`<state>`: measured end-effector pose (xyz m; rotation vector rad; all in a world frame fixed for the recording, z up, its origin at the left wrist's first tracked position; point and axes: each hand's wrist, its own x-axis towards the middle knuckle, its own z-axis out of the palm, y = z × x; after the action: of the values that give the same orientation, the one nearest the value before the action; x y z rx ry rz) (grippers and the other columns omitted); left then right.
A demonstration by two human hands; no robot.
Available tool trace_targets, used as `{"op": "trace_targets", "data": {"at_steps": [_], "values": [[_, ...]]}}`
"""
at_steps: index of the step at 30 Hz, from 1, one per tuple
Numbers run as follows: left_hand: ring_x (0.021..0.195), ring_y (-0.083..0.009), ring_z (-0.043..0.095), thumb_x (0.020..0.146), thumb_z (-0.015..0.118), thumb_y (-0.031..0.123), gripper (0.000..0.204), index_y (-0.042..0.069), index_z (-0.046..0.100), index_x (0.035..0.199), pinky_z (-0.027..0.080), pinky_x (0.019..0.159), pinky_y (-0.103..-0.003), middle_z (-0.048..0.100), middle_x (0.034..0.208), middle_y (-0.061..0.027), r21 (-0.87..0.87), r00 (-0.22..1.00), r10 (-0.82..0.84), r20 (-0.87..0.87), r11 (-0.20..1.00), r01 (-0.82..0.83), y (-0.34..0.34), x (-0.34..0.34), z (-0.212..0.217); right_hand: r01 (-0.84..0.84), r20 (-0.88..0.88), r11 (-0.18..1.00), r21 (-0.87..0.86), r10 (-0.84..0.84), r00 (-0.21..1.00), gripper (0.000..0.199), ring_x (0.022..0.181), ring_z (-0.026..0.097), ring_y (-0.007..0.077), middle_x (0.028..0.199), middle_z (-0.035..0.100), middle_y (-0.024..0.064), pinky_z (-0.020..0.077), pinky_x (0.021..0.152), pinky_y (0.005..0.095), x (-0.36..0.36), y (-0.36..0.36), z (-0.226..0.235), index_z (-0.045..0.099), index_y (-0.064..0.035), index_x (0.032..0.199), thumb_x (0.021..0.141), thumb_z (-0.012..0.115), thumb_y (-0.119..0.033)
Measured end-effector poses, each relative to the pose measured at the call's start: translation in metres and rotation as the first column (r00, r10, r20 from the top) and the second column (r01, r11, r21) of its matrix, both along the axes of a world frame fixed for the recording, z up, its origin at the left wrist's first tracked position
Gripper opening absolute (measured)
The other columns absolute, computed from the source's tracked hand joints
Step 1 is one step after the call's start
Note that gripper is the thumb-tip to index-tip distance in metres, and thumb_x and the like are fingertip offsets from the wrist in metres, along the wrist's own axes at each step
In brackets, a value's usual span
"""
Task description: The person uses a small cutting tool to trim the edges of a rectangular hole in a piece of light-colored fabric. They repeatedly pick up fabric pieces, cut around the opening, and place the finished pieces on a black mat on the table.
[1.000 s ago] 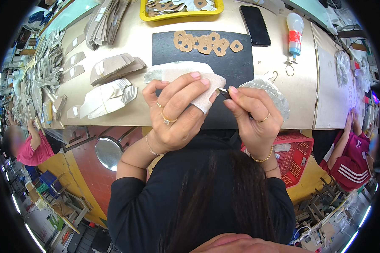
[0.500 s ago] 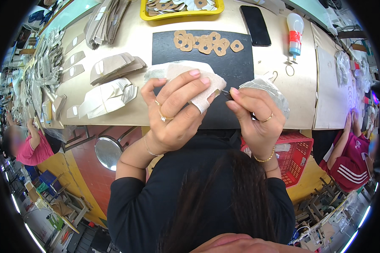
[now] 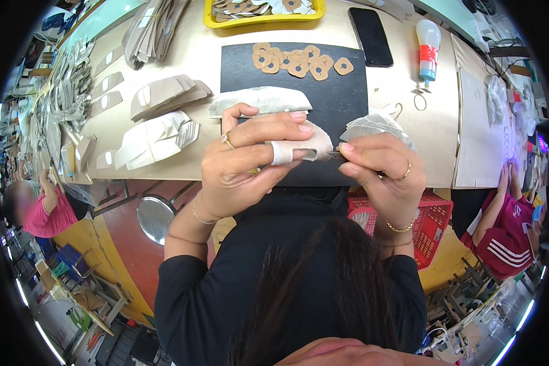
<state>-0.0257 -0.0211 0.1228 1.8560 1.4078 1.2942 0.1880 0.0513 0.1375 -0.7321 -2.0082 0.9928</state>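
My left hand (image 3: 241, 160) grips a pale beige curved piece of material (image 3: 319, 139), its fingers bent over the face. A long slot opens along the piece's lower part, with a fingertip showing behind it. Between the thumb and forefinger of my right hand (image 3: 389, 174) is a small thin metal tool (image 3: 335, 155), its end against the piece's right edge; its exact kind is unclear. Beyond my left hand, a greyish-white curved piece (image 3: 262, 100) lies on the black mat (image 3: 235, 72). Similar pale pieces (image 3: 375, 125) lie partly behind my right hand.
Small brown flower-shaped pieces with holes (image 3: 297, 63) lie on the mat. Behind it stands a yellow tray (image 3: 265, 23). A phone (image 3: 371, 36) and a bottle (image 3: 428, 53) are at right. Stacked panels (image 3: 168, 97) sit left; a red basket (image 3: 430, 235) stands below the table.
The beige piece has been turned and lowered, so its slot now shows lengthwise. My right hand has shifted a little right and down with the tool. The greyish-white piece on the mat is more exposed.
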Motion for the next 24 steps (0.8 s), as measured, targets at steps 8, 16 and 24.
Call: {"op": "trace_targets", "data": {"at_steps": [8,16,24], "values": [[0.11,-0.027,0.067,0.071,0.08,0.004,0.016,0.011,0.076,0.084,0.036,0.098,-0.046,0.074,0.103,-0.0061,0.013,0.992,-0.11,0.061,0.994,0.11,0.0007,-0.0002,0.0033,-0.057,0.009,0.998,-0.019,0.057,0.998,0.027,0.069,0.061,0.0134,0.082,0.062,0.0026,0.0502,0.058,0.0262,0.001,0.0032,0.007,0.076,-0.0072,0.092,0.067,0.085,-0.008],[0.11,-0.0274,0.067,0.071,0.079,0.002,0.015,0.011,0.076,0.083,0.034,0.099,-0.046,0.074,0.102,-0.005,-0.009,0.985,-0.147,0.089,0.989,0.148,0.0012,-0.0013,0.0016,-0.075,0.006,0.997,0.027,0.075,0.997,0.026,0.068,0.061,0.0142,0.082,0.063,0.0026,0.048,0.057,0.0266,0.003,0.0033,0.0064,0.076,-0.0082,0.09,0.066,0.085,-0.009],[0.11,-0.0274,0.067,0.073,0.079,0.003,0.015,0.012,0.075,0.084,0.034,0.099,-0.046,0.074,0.102,-0.0046,-0.004,0.986,-0.155,0.066,0.988,0.156,0.0003,-0.0017,0.0024,-0.081,0.035,0.995,0.053,0.08,0.996,0.027,0.067,0.06,0.014,0.081,0.062,0.0025,0.0478,0.056,0.0266,0.002,0.004,0.0085,0.076,-0.0078,0.092,0.066,0.085,-0.009]]}}
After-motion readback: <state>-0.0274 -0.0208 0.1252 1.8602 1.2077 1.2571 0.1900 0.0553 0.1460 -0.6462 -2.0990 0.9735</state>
